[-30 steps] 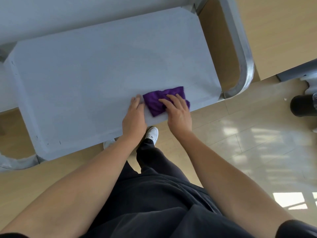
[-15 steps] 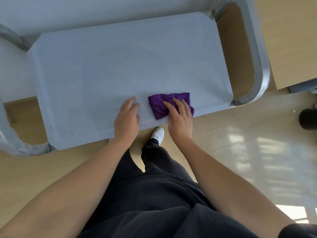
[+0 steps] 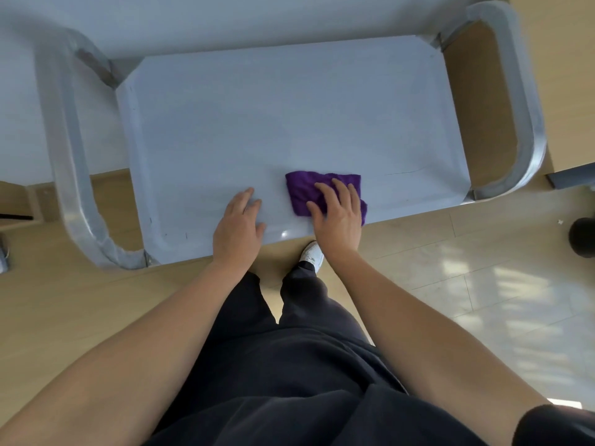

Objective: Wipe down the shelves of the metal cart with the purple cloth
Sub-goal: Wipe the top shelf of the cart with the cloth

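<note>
Right hand [image 3: 338, 217] flat on purple cloth [image 3: 304, 191]

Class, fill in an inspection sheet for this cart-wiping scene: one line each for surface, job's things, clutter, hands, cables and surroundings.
Surface: top shelf of the metal cart, pale grey and bare apart from the cloth; a faint dark scratch near its right end.
Job's things: purple cloth, bunched, lying near the shelf's front edge.
Clutter: nothing seen on the shelf.
Hands: right hand flat on the cloth, fingers spread; left hand flat on the bare shelf beside the cloth, not touching it.
Cables: nothing seen.
Surroundings: curved cart handles at both ends; wooden floor; white shoe under the front edge; dark round object at far right.
</note>
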Action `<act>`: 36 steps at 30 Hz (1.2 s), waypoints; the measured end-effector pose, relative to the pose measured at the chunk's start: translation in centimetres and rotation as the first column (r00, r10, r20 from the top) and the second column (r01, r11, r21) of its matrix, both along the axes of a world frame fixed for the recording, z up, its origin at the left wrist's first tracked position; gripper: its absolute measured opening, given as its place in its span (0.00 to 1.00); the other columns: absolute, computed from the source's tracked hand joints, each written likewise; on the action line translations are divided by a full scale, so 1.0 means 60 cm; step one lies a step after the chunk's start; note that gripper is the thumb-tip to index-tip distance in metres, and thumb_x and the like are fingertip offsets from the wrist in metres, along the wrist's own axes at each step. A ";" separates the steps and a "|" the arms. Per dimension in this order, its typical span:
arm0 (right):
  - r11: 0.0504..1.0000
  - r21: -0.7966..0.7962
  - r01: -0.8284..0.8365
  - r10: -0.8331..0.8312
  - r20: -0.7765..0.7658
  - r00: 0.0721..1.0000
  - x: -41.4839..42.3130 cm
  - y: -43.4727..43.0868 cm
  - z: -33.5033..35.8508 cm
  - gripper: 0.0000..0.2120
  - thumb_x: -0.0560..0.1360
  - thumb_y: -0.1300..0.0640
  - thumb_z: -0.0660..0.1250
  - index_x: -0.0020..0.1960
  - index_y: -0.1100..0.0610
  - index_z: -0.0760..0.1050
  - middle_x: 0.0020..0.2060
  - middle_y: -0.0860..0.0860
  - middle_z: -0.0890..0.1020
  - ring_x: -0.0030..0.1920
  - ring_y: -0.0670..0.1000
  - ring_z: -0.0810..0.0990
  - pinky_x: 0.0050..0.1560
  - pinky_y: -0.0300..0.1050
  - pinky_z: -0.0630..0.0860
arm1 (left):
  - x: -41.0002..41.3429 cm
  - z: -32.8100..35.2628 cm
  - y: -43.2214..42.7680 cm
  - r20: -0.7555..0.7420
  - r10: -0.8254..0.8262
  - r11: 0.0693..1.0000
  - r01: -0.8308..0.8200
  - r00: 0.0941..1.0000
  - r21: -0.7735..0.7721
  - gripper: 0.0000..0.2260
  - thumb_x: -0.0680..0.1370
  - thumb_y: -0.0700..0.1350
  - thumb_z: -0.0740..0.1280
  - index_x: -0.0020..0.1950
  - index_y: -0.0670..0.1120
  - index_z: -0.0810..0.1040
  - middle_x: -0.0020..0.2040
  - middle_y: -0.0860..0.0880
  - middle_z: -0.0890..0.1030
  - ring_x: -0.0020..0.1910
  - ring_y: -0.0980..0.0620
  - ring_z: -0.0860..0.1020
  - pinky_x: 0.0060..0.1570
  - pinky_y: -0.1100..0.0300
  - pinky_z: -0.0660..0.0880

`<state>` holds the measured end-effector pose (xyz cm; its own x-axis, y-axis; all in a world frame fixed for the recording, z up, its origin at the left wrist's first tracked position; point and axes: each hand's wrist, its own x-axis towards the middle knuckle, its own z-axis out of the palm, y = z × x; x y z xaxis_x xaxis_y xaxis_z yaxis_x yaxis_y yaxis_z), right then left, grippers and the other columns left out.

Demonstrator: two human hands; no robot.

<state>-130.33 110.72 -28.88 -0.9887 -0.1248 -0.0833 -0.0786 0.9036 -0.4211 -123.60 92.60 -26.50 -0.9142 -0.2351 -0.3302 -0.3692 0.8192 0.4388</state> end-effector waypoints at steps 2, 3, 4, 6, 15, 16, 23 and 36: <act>1.000 0.015 0.022 -0.022 -0.015 1.000 0.013 -0.019 0.000 0.15 0.78 0.50 0.66 0.64 0.52 0.76 0.67 0.53 0.75 0.72 0.63 0.66 0.70 0.60 0.66 | 0.006 0.002 -0.010 0.002 -0.028 1.000 0.028 1.000 0.003 0.20 0.79 0.44 0.66 0.71 0.44 0.70 0.77 0.50 0.60 0.76 0.50 0.58 0.64 0.51 0.70; 1.000 0.027 0.015 -0.014 -0.019 1.000 0.022 -0.028 0.000 0.15 0.78 0.51 0.66 0.64 0.52 0.77 0.66 0.54 0.76 0.71 0.63 0.66 0.70 0.60 0.66 | 0.006 0.003 -0.012 0.004 -0.041 0.999 0.041 0.999 0.004 0.20 0.79 0.44 0.65 0.71 0.44 0.69 0.77 0.50 0.60 0.76 0.49 0.58 0.65 0.51 0.70; 0.999 0.035 0.000 0.001 -0.017 1.000 0.031 -0.035 0.002 0.15 0.78 0.52 0.66 0.63 0.52 0.77 0.66 0.54 0.76 0.71 0.63 0.67 0.71 0.59 0.66 | 0.006 0.004 -0.013 0.008 -0.051 0.999 0.051 0.999 0.003 0.20 0.79 0.44 0.65 0.71 0.44 0.69 0.77 0.49 0.60 0.76 0.49 0.57 0.65 0.51 0.69; 0.999 0.031 -0.021 0.021 0.008 1.000 0.036 -0.038 0.006 0.15 0.78 0.52 0.66 0.64 0.52 0.76 0.66 0.53 0.75 0.72 0.62 0.66 0.71 0.58 0.66 | 0.003 0.005 -0.014 0.016 -0.068 0.998 0.068 0.998 -0.005 0.20 0.79 0.43 0.65 0.70 0.43 0.70 0.77 0.48 0.60 0.76 0.48 0.57 0.65 0.50 0.69; 0.999 0.012 0.052 -0.053 0.006 0.999 0.013 0.000 0.008 0.12 0.78 0.55 0.66 0.61 0.50 0.77 0.62 0.50 0.77 0.67 0.57 0.70 0.65 0.54 0.72 | -0.031 0.015 0.008 0.031 -0.191 0.977 0.193 0.981 -0.089 0.18 0.76 0.40 0.64 0.66 0.42 0.74 0.72 0.43 0.66 0.71 0.44 0.62 0.56 0.50 0.73; 0.998 0.010 0.069 -0.070 0.002 0.998 0.008 0.009 0.007 0.12 0.78 0.55 0.66 0.61 0.50 0.77 0.62 0.50 0.77 0.67 0.56 0.70 0.64 0.54 0.72 | -0.039 0.017 0.015 0.023 -0.215 0.973 0.216 0.976 -0.086 0.18 0.76 0.40 0.64 0.66 0.42 0.74 0.72 0.43 0.66 0.71 0.44 0.62 0.56 0.50 0.73; 0.995 0.015 0.103 -0.103 -0.006 0.995 -0.050 0.106 0.005 0.13 0.78 0.56 0.65 0.62 0.50 0.77 0.62 0.50 0.77 0.68 0.57 0.70 0.66 0.54 0.71 | -0.114 0.024 0.108 -0.021 -0.315 0.949 0.315 0.949 -0.020 0.19 0.77 0.40 0.62 0.69 0.43 0.72 0.74 0.46 0.65 0.73 0.47 0.61 0.59 0.51 0.73; 0.985 0.055 0.164 -0.165 0.022 0.986 -0.205 0.330 0.011 0.15 0.79 0.56 0.64 0.65 0.51 0.76 0.68 0.53 0.75 0.71 0.60 0.67 0.70 0.59 0.67 | -0.233 0.012 0.322 -0.004 -0.320 0.947 0.319 0.948 -0.038 0.16 0.77 0.41 0.64 0.64 0.40 0.74 0.72 0.43 0.66 0.72 0.43 0.63 0.55 0.49 0.74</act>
<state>-142.61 130.52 -28.20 -0.9928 0.0449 -0.1113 0.0836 0.9245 -0.3719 -137.55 111.95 -25.78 -0.9465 0.0583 -0.3173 -0.0812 0.9088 0.4092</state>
